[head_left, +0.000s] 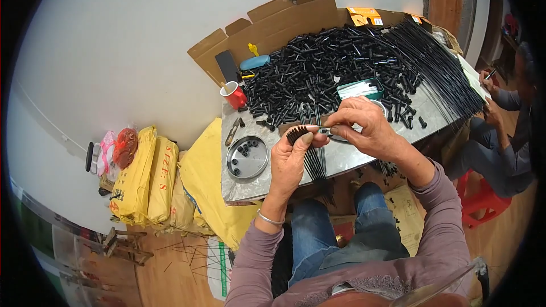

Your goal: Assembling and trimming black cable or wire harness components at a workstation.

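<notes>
Over the near edge of the table, my left hand (289, 162) is closed on a dark comb-like row of small black pieces (297, 133), the thumb pressing on it. My right hand (367, 128) pinches a thin, pale, needle-like piece (319, 128) whose tip points at the left thumb. Its exact kind is too small to tell. Beneath both hands lies a bundle of thin black rods (314, 165), partly hidden by my left hand and jutting past the table edge. A round metal tray (253, 165) with a few black caps stands left of my left hand.
A big heap of black tubular parts (318, 68) covers the table, backed by cardboard (284, 23). Long black rods (438, 62) fan out at right. A red cup (234, 98) and green box (360, 88) stand nearby. Yellow sacks (136, 176) sit left; another person (506, 119) sits right.
</notes>
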The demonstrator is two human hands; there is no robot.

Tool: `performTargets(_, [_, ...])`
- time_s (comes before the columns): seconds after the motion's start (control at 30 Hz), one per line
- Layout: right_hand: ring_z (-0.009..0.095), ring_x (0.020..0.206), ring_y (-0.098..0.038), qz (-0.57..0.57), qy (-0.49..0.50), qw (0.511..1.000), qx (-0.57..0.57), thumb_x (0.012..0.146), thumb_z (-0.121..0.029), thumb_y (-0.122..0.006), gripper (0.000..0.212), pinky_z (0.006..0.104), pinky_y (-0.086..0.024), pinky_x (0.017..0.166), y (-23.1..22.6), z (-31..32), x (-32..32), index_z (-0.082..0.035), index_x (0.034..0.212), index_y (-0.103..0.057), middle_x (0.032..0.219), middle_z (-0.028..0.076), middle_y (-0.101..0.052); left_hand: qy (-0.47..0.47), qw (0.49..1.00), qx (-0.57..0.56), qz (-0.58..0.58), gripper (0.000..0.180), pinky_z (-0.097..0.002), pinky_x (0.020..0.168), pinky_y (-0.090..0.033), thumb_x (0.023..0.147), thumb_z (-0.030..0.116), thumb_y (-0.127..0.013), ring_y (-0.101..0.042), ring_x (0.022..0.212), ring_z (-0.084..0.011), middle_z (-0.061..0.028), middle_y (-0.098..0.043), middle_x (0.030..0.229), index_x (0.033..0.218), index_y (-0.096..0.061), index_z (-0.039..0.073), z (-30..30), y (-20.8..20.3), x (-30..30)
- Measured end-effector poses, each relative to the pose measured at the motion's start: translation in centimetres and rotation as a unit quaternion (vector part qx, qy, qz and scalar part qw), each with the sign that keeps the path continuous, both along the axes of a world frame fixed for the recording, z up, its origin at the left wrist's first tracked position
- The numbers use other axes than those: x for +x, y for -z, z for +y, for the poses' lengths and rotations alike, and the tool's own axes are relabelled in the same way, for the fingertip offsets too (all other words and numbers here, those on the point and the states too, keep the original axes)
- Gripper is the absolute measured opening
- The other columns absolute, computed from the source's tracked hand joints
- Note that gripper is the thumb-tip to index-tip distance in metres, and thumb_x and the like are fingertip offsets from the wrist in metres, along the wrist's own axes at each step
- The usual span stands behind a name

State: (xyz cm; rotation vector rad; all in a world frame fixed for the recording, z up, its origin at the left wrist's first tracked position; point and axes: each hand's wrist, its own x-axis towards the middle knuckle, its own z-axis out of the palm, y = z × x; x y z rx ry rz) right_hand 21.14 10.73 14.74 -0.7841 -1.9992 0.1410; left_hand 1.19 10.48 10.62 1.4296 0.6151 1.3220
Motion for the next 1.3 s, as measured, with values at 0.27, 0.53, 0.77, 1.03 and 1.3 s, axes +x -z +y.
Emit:
performTargets(0.27, [0.019,0.069,-0.055,-0.017,0.002,0.999,0.041,0.072,-0.006,-0.073,0.014,0.0328,-0.039,0.065,-0.6,-0.1,-0.3,-0.01,0.085,-0.068,0.073,0.002,-0.058,0.016,1.0,-0.004,0.004,0.023,-0.0332,0.083,-0.053,0.095,0.017,-0.056,-0.067,0.086,-0.0212,-0.0112,-0.069,0.091,0.108,-0.062,-0.001,-0.1,0.0,-0.1])
performTargets(0.53, [0.019,0.072,-0.057,-0.059,-0.005,0.996,0.067,0.071,-0.005,-0.073,0.013,0.0332,-0.039,0.066,-1.2,-0.1,-0.3,-0.011,0.08,-0.065,0.076,0.001,-0.06,0.058,0.998,0.001,0.019,0.021,-0.0299,0.082,-0.052,0.096,0.016,-0.055,-0.066,0.089,-0.0175,-0.0099,-0.069,0.092,0.107,-0.062,-0.001,-0.2,-0.3,0.1])
performTargets(0.77, [0.019,0.066,-0.057,-0.068,0.01,0.993,0.1,0.071,-0.007,-0.074,0.013,0.0331,-0.041,0.061,-2.2,-0.4,-0.5,-0.009,0.079,-0.064,0.072,0.003,-0.059,0.071,0.997,0.001,0.032,0.022,-0.0299,0.084,-0.052,0.096,0.016,-0.055,-0.067,0.09,-0.0179,-0.0102,-0.069,0.093,0.108,-0.063,-0.001,-0.1,-0.6,0.1])
performTargets(1.03, [0.021,0.066,-0.057,-0.05,0.005,0.993,0.108,0.069,-0.006,-0.075,0.014,0.0333,-0.042,0.059,-2.1,-0.3,-0.7,-0.008,0.079,-0.065,0.071,0.004,-0.058,0.07,0.996,0.007,0.055,0.022,-0.0296,0.085,-0.052,0.095,0.015,-0.056,-0.066,0.091,-0.0165,-0.0091,-0.07,0.095,0.109,-0.063,0.0,-0.2,-1.1,-0.1])
performTargets(1.3, [0.02,0.069,-0.055,0.053,-0.085,0.991,-0.091,0.072,-0.007,-0.074,0.013,0.0319,-0.043,0.061,-0.8,0.5,-0.9,-0.004,0.082,-0.065,0.073,0.006,-0.058,0.07,0.988,0.045,0.129,0.023,-0.0261,0.083,-0.049,0.093,0.013,-0.058,-0.063,0.09,-0.0112,-0.0053,-0.07,0.096,0.111,-0.064,0.0,0.9,-1.2,-1.1])
